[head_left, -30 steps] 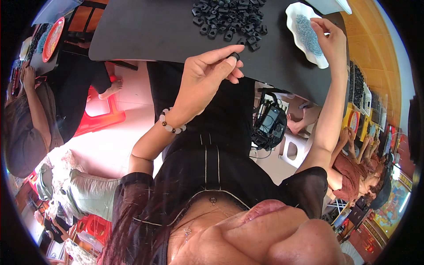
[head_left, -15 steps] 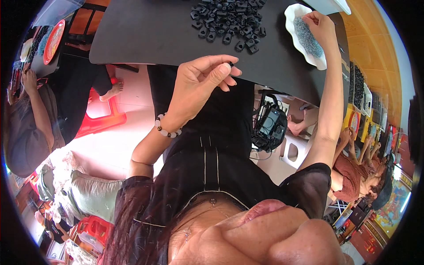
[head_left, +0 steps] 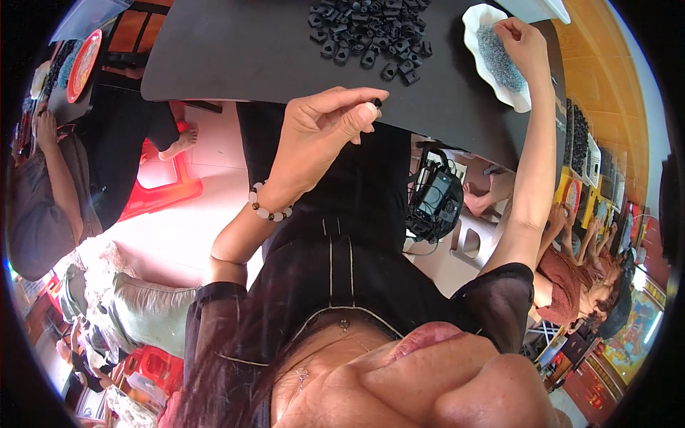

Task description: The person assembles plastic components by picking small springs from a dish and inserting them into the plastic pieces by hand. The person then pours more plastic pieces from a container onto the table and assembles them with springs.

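Head view shows a small black piece [head_left: 377,103] at the tips of the left hand [head_left: 325,135], whose thumb and forefinger are clamped on it, the other fingers curled behind. That hand is raised just over the near edge of a dark table [head_left: 228,57], and a bracelet [head_left: 263,213] of pale and dark beads circles its wrist. Straight beyond it, a loose pile [head_left: 371,32] of similar black pieces lies on the tabletop. Well to its right, a white scalloped dish [head_left: 519,101] holds a heap of tiny blue-grey beads [head_left: 496,64]. Over the dish's far part is the right hand [head_left: 526,53], thumb and fingers drawn in close together; I cannot tell whether they meet or grip anything. Just beyond the right hand stands part of a white container [head_left: 535,8]. Below and right of the left hand hangs a black device with cables [head_left: 434,203]; far to its lower left stands a red stool [head_left: 164,196].
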